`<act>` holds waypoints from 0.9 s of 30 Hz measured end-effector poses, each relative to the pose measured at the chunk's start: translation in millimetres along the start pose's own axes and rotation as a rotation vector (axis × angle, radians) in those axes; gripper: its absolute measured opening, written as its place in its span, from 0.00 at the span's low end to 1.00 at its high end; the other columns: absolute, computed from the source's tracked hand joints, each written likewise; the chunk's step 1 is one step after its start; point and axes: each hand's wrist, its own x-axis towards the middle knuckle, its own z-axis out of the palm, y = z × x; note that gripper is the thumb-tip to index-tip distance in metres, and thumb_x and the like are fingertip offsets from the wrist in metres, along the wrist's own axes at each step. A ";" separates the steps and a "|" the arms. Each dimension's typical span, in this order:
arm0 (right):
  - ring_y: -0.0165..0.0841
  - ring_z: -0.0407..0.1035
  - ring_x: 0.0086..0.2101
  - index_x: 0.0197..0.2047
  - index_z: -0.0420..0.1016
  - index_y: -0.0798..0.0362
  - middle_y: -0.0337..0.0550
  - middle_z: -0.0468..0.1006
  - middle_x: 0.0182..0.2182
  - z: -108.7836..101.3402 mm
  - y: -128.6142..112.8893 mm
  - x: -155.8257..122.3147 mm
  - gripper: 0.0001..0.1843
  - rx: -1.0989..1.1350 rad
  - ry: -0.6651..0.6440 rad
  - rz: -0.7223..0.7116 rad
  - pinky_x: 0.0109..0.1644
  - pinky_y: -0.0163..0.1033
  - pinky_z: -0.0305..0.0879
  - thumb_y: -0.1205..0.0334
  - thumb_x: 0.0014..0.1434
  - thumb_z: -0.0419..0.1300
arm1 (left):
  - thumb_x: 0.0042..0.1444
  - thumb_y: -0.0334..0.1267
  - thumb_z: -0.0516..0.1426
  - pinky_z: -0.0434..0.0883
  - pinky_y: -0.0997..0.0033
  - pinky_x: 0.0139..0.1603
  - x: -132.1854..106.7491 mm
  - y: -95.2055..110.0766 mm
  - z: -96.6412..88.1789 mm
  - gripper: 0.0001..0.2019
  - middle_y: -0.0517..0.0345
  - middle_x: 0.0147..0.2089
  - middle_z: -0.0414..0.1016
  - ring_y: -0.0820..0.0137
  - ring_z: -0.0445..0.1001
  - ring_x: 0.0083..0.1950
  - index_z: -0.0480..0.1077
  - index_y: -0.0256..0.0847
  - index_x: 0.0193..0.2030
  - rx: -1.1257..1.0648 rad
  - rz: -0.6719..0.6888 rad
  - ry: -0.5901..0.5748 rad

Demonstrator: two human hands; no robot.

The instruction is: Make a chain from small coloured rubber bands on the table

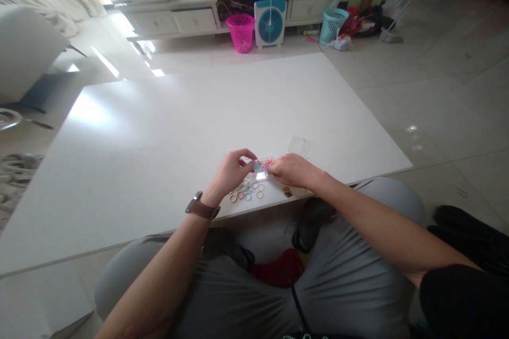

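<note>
A small clear plastic box [261, 176] with colourful beads [259, 163] stands near the table's front edge, between my hands. My left hand [235, 170], wearing a watch [202, 206] on its wrist, curves its thumb and fingers against the box's left side. On the other side, my right hand [292, 169] is closed at the box's right edge, its fingertips partly hidden. Several pale coloured rings [247, 189] lie loose in front of the box, by my left hand. Behind my right hand rests a clear plastic lid [300, 146].
The white table [191, 122] stretches away in front of me. A small colourful cartoon figure [287, 192] lies near its front edge. Beyond it, on the floor, stand a pink basket [240, 34], a blue and white fan [270, 24] and a light blue basket [332, 26].
</note>
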 end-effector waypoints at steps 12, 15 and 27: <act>0.34 0.74 0.36 0.44 0.80 0.54 0.49 0.80 0.48 0.5 2.1 -2.5 0.13 0.033 0.010 -0.001 0.35 0.38 0.55 0.71 0.66 0.53 | 0.58 0.38 0.58 0.69 0.74 0.28 0.2 4.0 0.0 0.08 0.56 0.29 0.79 0.68 0.80 0.31 0.77 0.39 0.40 0.047 0.036 0.026; 0.34 0.73 0.35 0.43 0.80 0.54 0.49 0.79 0.48 -1.4 0.8 -3.0 0.13 0.022 -0.024 0.023 0.35 0.38 0.55 0.69 0.67 0.53 | 0.58 0.38 0.58 0.69 0.74 0.28 -0.1 4.4 0.2 0.08 0.56 0.28 0.79 0.68 0.80 0.31 0.77 0.40 0.40 0.058 0.041 0.025; 0.32 0.71 0.34 0.47 0.77 0.51 0.46 0.76 0.47 -1.6 2.8 -6.9 0.12 0.038 0.031 0.050 0.34 0.38 0.54 0.64 0.68 0.53 | 0.56 0.36 0.57 0.69 0.71 0.33 1.4 7.1 -18.7 0.08 0.55 0.32 0.81 0.70 0.75 0.29 0.80 0.40 0.36 0.348 0.066 -0.027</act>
